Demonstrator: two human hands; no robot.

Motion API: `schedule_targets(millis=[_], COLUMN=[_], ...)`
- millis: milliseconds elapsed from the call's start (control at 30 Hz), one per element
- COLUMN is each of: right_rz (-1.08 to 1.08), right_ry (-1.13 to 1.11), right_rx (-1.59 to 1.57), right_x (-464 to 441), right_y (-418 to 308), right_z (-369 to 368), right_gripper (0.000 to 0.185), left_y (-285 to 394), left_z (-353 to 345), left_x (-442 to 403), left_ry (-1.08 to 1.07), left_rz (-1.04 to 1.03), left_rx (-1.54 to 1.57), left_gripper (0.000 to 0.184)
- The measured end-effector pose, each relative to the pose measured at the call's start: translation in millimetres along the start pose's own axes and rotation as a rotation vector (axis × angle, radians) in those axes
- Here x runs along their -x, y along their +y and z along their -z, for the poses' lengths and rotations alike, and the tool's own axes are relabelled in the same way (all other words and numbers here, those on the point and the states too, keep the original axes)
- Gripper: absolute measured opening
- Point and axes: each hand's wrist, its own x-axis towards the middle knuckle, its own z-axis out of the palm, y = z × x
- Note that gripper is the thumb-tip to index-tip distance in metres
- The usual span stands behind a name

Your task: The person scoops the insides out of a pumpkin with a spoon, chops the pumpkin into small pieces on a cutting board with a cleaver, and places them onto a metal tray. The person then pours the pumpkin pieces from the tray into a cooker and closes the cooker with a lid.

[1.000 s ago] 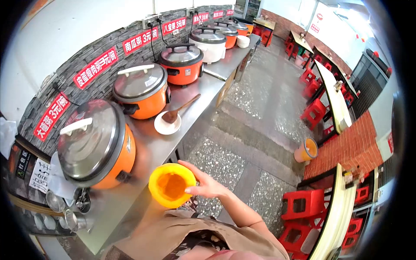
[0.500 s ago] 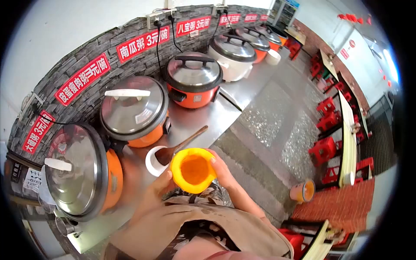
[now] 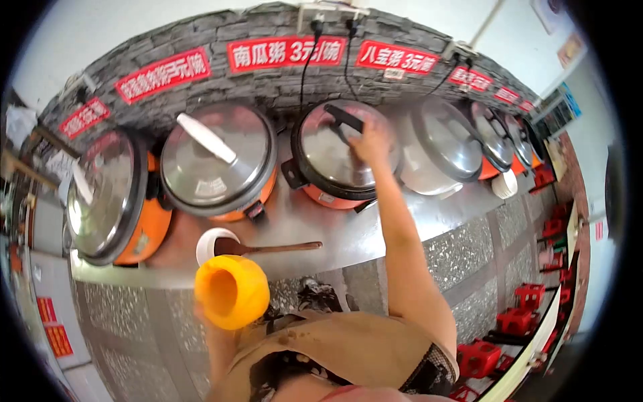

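My left hand [image 3: 213, 325] is closed on the side of a hollowed-out yellow pumpkin [image 3: 249, 288], whose round opening faces left and toward me. Most of that hand's fingers are hidden behind it. My right hand [image 3: 372, 143] reaches out to a large rice cooker [image 3: 338, 195] and closes around the black handle [image 3: 343, 118] of its steel lid [image 3: 321, 149]; motion blurs the fingertips. The lid rests on the cooker. Just beyond the pumpkin stands a white bowl [image 3: 209, 242], with a wooden spoon [image 3: 284, 247] lying across it, its handle pointing right.
More lidded cookers line the metal counter [image 3: 295, 264], including two orange ones [image 3: 231, 213] [image 3: 144, 238] on the left and a white one [image 3: 429, 181] on the right. Cords hang from wall sockets. A small white container [image 3: 504, 184] stands farther right. Red stools [image 3: 477, 359] and tables are at right.
My right hand has left the pumpkin and gone to the cooker lid's handle. The pumpkin, now in my left hand alone, has tilted leftward. The view has turned toward the counter.
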Motion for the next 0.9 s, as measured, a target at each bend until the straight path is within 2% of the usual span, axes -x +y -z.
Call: schedule_targets(millis=[67, 133, 167, 200, 267, 300, 333, 400, 467, 500, 533, 567, 600, 633, 733, 767, 800, 833, 900], right_rz=[-0.022, 0.072, 0.02, 0.007, -0.078, -0.137, -0.168, -0.196, -0.319, -0.338, -0.361, -0.546, -0.574, -0.544, -0.377, -0.332, -0.286, -0.247, -0.184], right_ry=[-0.23, -0.14, -0.204, -0.014, 0.345, 0.499, 0.613, 1.014, 1.204, 1.178, 1.13, 1.194, 1.13, 0.982, 0.32, 0.098, -0.146, -0.351, -0.703], right_rx=[0.074, 0.112, 0.152, 0.148, -0.067, -0.24, -0.421, -0.757, -1.156, -1.344, -1.543, -1.419, -1.468, -1.555, -1.799, -1.843, -1.862, -1.863, -1.831], right_x=[-21.4, -18.3, -21.4, -16.2, -25.1, -31.2, -35.7, -47.2, -38.0, -25.5, -7.6, 15.0, 45.4, 77.6, 201.4, 245.7, 293.8, 337.5, 417.2], right_y=[23.1, 20.8, 19.3, 17.0, 20.4, 20.9, 12.9, -3.3, -36.4, -50.2, -63.4, -87.0, -121.7, -156.2, -300.6, -353.9, -407.3, -456.2, -535.2], right_z=[-1.7, -0.1, 7.2, 19.5, 59.7, 86.3, 122.5, 169.3, 212.8, 225.7, 236.5, 243.8, 241.5, 232.1, 187.7, 172.4, 159.6, 149.8, 135.6], right_gripper=[0.057, 0.047, 0.038, 0.031, 0.029, 0.031, 0.034, 0.034, 0.034, 0.033, 0.033, 0.038, 0.038, 0.038, 0.038, 0.038, 0.038, 0.038, 0.038], left_y=[-0.8, 3.3, 5.6, 11.3, 23.8, 30.1, 39.0, 53.4, 65.3, 72.2, 77.9, 83.8, 88.3, 97.0, 124.9, 133.5, 139.3, 152.2, 181.6], left_z=[2.8, 14.4, 21.8, 25.4, 27.1, 33.5, 42.9, 55.6, 63.8, 86.3, 103.6, 121.1, 139.3, 151.0, 185.5, 197.8, 207.5, 217.4, 219.8], left_x=[17.8, 47.9, 61.7, 76.5, 119.0, 143.3, 166.0, 202.3, 242.3, 267.5, 288.3, 310.4, 337.9, 354.9, 392.1, 405.7, 428.0, 433.1, 442.3], left_ry=[0.002, 0.181, 0.178, 0.187, 0.362, 0.382, 0.496, 0.603, 0.671, 0.639, 0.662, 0.725, 0.796, 0.747, 0.639, 0.648, 0.738, 0.537, 0.434], left_rz=[-0.053, -0.166, -0.201, -0.198, -0.303, -0.286, -0.355, -0.435, -0.569, -0.598, -0.638, -0.663, -0.72, -0.741, -0.818, -0.787, -0.656, -0.662, -0.686], left_rx=[0.053, 0.047, 0.058, 0.054, 0.155, 0.157, 0.133, 0.121, 0.13, -0.012, 0.002, 0.123, 0.25, 0.264, 0.193, 0.236, 0.319, 0.33, 0.347], left_gripper=[0.082, 0.083, 0.082, 0.082, 0.082, 0.082, 0.081, 0.08, 0.082, 0.083, 0.083, 0.082, 0.08, 0.077, 0.069, 0.07, 0.075, 0.079, 0.083])
